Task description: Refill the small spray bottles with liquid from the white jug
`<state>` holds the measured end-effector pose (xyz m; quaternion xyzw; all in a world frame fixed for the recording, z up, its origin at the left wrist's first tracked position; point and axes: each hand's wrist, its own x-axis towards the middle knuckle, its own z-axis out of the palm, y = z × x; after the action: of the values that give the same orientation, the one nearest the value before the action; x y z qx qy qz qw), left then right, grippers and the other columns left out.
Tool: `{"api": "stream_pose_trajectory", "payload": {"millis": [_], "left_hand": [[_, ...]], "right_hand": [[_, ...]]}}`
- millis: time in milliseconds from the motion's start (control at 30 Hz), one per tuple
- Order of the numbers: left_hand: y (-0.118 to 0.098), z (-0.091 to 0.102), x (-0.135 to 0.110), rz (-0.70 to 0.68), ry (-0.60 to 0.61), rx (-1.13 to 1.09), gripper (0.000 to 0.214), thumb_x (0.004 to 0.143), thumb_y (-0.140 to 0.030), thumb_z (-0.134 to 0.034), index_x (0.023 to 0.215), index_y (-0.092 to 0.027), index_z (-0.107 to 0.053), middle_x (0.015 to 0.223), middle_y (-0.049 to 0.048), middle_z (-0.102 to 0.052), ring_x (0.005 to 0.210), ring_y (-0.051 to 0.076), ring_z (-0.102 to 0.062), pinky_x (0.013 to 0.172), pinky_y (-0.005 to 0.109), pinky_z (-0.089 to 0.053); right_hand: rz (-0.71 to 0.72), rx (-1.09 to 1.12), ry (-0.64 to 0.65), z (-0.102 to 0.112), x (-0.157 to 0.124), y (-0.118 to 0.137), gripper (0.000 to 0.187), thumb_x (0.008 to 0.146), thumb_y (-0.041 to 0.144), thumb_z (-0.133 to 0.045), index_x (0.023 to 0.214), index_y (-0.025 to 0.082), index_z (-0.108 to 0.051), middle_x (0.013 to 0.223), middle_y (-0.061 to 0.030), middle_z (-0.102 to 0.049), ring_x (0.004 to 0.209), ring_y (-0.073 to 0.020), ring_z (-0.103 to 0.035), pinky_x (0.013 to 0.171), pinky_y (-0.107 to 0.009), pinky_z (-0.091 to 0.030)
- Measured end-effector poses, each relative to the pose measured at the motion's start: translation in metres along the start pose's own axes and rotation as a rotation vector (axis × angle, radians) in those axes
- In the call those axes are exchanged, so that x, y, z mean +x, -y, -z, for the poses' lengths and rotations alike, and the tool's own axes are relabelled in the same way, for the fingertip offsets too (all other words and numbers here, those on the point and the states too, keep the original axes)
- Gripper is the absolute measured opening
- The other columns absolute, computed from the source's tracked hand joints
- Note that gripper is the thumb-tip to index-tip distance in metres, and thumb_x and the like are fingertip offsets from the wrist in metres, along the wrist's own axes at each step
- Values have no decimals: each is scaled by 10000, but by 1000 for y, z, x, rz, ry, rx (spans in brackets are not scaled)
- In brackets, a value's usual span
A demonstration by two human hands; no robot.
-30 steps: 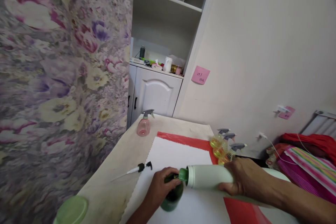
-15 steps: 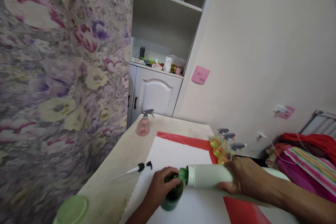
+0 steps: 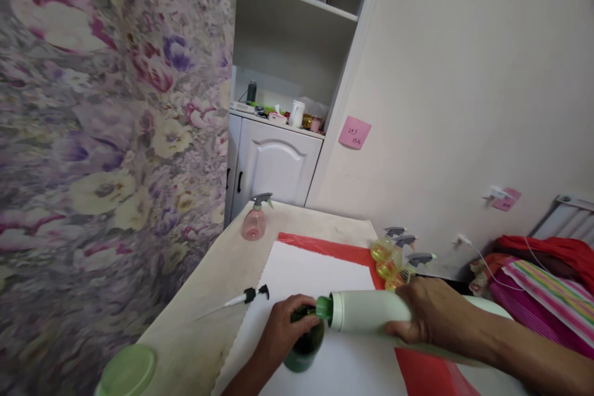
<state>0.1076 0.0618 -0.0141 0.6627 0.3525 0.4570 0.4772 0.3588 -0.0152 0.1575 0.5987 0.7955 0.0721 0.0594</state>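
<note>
My right hand [image 3: 434, 315] is wrapped round a large pale green bottle [image 3: 366, 311] tipped on its side, its green neck pointing left. That neck meets the mouth of a small dark green bottle [image 3: 304, 349], which my left hand [image 3: 284, 333] grips from the left. Both bottles are over a white sheet [image 3: 306, 278] lying on a red mat [image 3: 334, 249]. A loose spray pump with a long tube [image 3: 244, 299] lies on the table just left of the sheet.
A pink spray bottle [image 3: 254, 221] stands at the table's far left. Three yellow spray bottles [image 3: 394, 257] stand by the wall on the right. A light green lid [image 3: 126, 372] sits at the near left corner. A floral curtain [image 3: 106, 136] hangs left; a white cupboard [image 3: 273, 161] stands behind.
</note>
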Motion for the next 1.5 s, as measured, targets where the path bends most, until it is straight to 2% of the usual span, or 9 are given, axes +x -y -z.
{"api": "stream_pose_trajectory", "payload": {"millis": [433, 700, 800, 1033, 1500], "left_hand": [[2, 0, -1, -1, 0, 0, 160, 710, -180, -679, 857, -201, -741, 865, 28, -748, 832, 213, -655, 779, 271, -470], [2, 1, -1, 3, 4, -5, 161, 713, -196, -679, 863, -195, -736, 854, 31, -739, 768, 198, -641, 697, 258, -478], [1, 1, -1, 2, 1, -5, 157, 710, -189, -677, 855, -189, -736, 844, 33, -739, 772, 201, -644, 717, 264, -477], [0, 1, 0, 14, -1, -2, 167, 705, -187, -677, 860, -194, -738, 843, 32, -742, 763, 203, -645, 711, 269, -480], [1, 0, 0, 16, -5, 2, 173, 701, -179, -674, 858, -204, -742, 861, 32, -745, 815, 215, -656, 756, 275, -482]], "right_hand": [[-18, 16, 38, 4, 0, 1, 462, 778, 610, -564, 731, 166, -685, 703, -128, -739, 616, -309, -703, 492, -285, -263], [-43, 20, 58, 7, 0, 5, 469, 759, 613, -581, 742, 158, -692, 720, -139, -742, 635, -322, -704, 496, -282, -273], [-49, 30, 69, 8, 1, 5, 421, 752, 574, -604, 749, 162, -692, 726, -131, -744, 635, -308, -704, 495, -276, -280], [-70, 21, 91, 9, 2, 5, 482, 752, 619, -575, 742, 154, -702, 736, -156, -746, 653, -316, -706, 510, -290, -296], [-56, -2, 65, 8, 0, 5, 506, 758, 638, -562, 707, 154, -699, 689, -146, -739, 597, -297, -694, 482, -286, -254]]}}
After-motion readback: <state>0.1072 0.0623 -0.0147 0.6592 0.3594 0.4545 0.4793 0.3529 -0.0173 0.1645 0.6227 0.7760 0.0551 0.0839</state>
